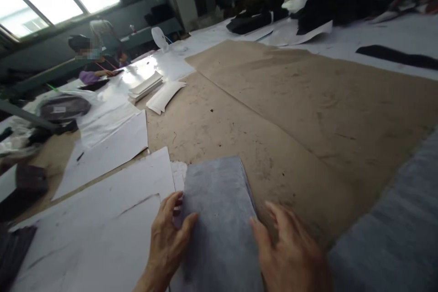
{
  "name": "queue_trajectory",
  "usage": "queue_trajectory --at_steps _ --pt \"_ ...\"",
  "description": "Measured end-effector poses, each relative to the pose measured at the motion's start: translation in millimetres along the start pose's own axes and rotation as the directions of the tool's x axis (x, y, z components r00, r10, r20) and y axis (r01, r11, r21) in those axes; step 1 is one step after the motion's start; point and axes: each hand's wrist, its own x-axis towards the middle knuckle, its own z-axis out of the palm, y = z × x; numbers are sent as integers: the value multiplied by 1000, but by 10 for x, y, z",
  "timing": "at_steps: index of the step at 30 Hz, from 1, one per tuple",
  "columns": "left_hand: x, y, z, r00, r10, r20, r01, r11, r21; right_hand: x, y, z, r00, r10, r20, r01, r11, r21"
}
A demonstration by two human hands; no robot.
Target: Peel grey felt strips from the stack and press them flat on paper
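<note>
The stack of grey fabric pieces (221, 219) lies on the brown board (308, 118) at the near edge of the table, its layered edges showing along the right side. The left hand (167, 242) rests against the left edge of the stack, fingers loosely spread, thumb laid on the top piece; it grips nothing. The right hand (290, 255) lies at the right edge, fingers spread and flat, also gripping nothing.

No container is in view near the hands. Two hands and one grey stack are present. A second grey fabric area (393, 232) lies at lower right. Several white paper sheets (109, 146) lie left of the stack; a separate pile of white sheets (145, 86) sits farther back. Dark fabric heaps (342, 0) lie at the far side. One person (92, 61) sits at the far left.
</note>
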Motion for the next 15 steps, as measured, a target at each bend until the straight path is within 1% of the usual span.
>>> queue_trajectory --at_steps 2,4,6,8,9,10,11,13,15 --pt "65 61 18 997 -75 19 75 997 22 187 -151 222 993 116 32 -113 991 -68" --pt "115 127 32 991 -129 42 127 991 49 273 -217 360 976 198 88 -186 974 -128" --pt "147 177 34 980 -182 79 178 982 63 295 -202 415 952 263 155 -234 955 -181" --pt "165 203 26 959 -252 127 244 967 75 292 -145 418 918 319 237 -273 939 -209" --pt "171 206 19 949 -280 145 270 959 84 290 -117 410 905 324 275 -273 939 -207" --pt "177 205 14 941 -299 158 287 954 92 288 -97 402 904 307 296 -255 946 -202" --pt "184 202 10 936 -308 171 296 951 96 286 -88 396 917 274 289 -223 955 -196" --pt "195 194 10 932 -315 177 304 949 84 288 -102 391 962 185 201 -150 972 -181" --pt "204 193 16 933 -320 167 318 947 42 303 -137 395 982 135 132 -117 984 -133"
